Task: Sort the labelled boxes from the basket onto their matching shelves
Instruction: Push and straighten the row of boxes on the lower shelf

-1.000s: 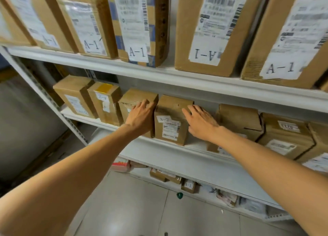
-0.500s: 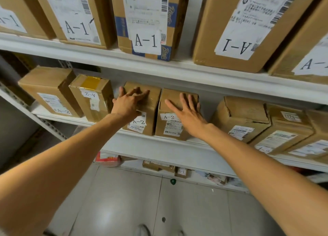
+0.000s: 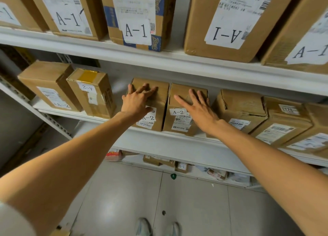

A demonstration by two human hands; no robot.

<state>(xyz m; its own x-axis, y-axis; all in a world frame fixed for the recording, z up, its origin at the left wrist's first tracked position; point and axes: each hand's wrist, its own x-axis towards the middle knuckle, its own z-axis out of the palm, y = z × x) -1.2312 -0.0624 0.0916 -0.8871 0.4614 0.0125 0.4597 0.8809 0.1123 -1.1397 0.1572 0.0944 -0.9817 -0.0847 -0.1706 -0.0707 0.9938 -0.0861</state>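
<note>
Over the last second my view has closed in on the shelving, and the right hand [image 3: 198, 109] has come off the flank of the right-hand small brown cardboard box [image 3: 186, 91] to lie flat across its front. The left hand [image 3: 137, 102] stays on the neighbouring small brown cardboard box [image 3: 160, 100], fingers now fanned over its upper front. The 2 boxes stand side by side, touching, on the white metal middle shelf [image 3: 159, 141]. A gap now shows between the left one and the yellow-taped cardboard box [image 3: 92, 93] further left.

I read this as the closing nudge of a placement: both boxes are on the shelf and are being squared up, not carried.

Neither hand grips anything. The right hand's fingers are straight and spread, palm against the cardboard. The left hand's fingers are splayed and only slightly bent, resting on the face, with the thumb down by the label.

Each box is plain, upright and a little scuffed, with a white sticker reading A-2 above a barcode label. The left sticker is partly hidden by my wrist. Other boxes on this shelf also read A-2, while the larger cartons on the white upper shelf [image 3: 159, 58] read A-1, so the match looks right. The basket is out of view.
</note>
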